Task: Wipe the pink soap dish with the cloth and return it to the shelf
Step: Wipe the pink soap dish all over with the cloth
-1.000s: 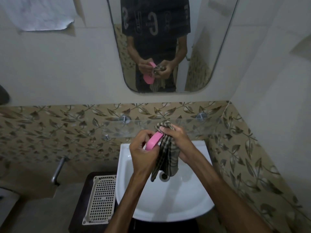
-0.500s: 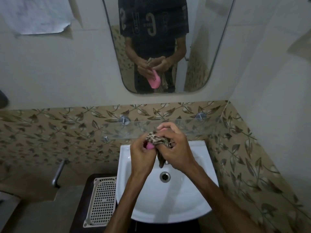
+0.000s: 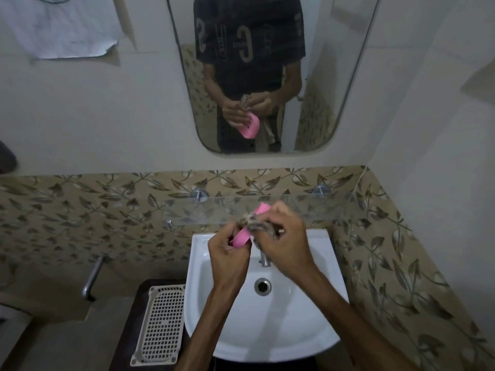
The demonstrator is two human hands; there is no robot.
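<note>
My left hand [image 3: 227, 255] grips the pink soap dish [image 3: 241, 238] above the back of the white sink, holding it on edge. A second bit of pink shows past my right fingers. My right hand [image 3: 284, 242] holds the bunched checked cloth [image 3: 253, 222] pressed against the dish. Most of the dish is hidden by my fingers and the cloth. The glass shelf [image 3: 321, 207] runs along the wall just behind my hands. The mirror [image 3: 334, 76] reflects both hands, the dish and the cloth.
The white sink [image 3: 308, 330] with its drain [image 3: 263, 286] and tap [image 3: 263, 259] lies below my hands. A white perforated tray [image 3: 158, 325] rests on a dark stand to the left. A metal wall pipe [image 3: 92, 277] sticks out further left. The tiled right wall stands close.
The cloth hung down loose a second ago; it is now bunched up in my right hand against the dish. Both hands have shifted slightly toward the shelf, and the dish has turned in my left hand.
</note>
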